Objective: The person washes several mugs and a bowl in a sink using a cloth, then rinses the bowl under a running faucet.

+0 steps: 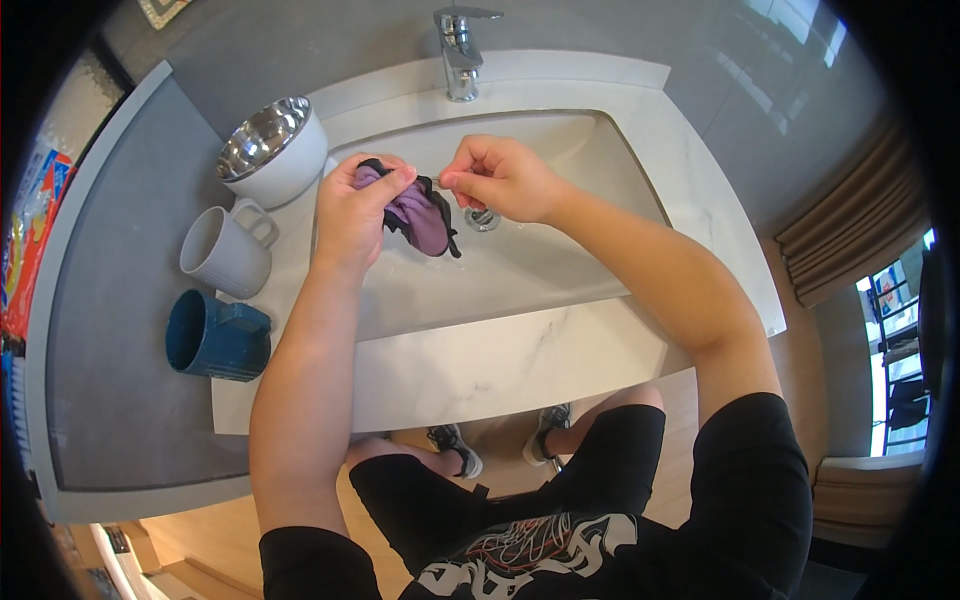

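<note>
A crumpled purple cloth (421, 219) with black ruffled edging is gripped in my left hand (358, 202), the thumb pressing on top of it. Its loose end hangs down over the white sink basin (495, 277). Just to the right, my right hand (504, 178) has its thumb and forefinger pinched together beside the cloth's upper edge. A thin, light-coloured bit (436, 181) shows between those fingertips and the cloth; it is too small to identify. Below the right hand lies the round metal drain (482, 218), partly covered by the fingers.
A chrome faucet (459, 56) stands behind the basin. Along the counter's left side are a white bowl (289, 169) with a steel lining, a grey mug (229, 251) and a dark blue mug (217, 335). The marble-look counter edge (517, 364) runs in front of me.
</note>
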Available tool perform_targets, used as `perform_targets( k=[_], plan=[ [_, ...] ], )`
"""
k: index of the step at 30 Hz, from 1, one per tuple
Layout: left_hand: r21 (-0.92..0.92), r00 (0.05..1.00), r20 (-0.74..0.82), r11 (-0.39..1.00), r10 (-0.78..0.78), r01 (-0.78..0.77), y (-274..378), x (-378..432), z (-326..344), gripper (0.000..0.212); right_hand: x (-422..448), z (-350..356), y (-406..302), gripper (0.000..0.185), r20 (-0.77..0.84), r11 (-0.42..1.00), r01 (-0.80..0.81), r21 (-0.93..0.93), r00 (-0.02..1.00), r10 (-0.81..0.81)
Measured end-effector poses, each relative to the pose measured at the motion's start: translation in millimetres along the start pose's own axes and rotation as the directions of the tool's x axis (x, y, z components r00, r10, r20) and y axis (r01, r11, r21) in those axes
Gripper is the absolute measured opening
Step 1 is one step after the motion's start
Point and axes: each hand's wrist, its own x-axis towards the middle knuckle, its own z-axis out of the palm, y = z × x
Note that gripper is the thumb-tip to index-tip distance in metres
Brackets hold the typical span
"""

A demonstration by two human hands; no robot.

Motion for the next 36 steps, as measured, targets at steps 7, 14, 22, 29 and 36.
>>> perform_targets(
  k=[7, 14, 22, 29, 36],
  plan=[
    [0.099, 0.982, -0.073, 0.979, -0.173, 0.179, -8, -3, 13, 0.019, 7, 1, 20, 0.046, -0.046, 0.988, -0.044, -0.146, 0.998, 0.038],
    [0.040, 0.983, -0.072, 0.985, -0.167, 0.170, -9, -1, 15, 0.025, 13, 4, 23, 0.050, 0.106, 0.935, -0.126, -0.333, 0.980, 0.169],
    [0.427, 0.986, -0.095, 0.889, -0.138, 0.166, -7, -2, 15, 0.045, 15, -3, 13, 0.024, -0.100, 0.956, -0.214, -0.200, 0.975, 0.198],
    [0.447, 0.970, 0.217, 0.895, -0.111, 0.002, -17, -7, 28, 0.084, 13, 10, -4, 0.038, -0.143, 0.819, -0.078, 0.568, 0.971, 0.192],
    [0.235, 0.976, 0.059, 0.954, -0.208, 0.189, -12, -4, 21, 0.049, 14, 17, -3, 0.040, -0.086, 0.677, 0.008, 0.736, 0.993, 0.082]
  ],
)
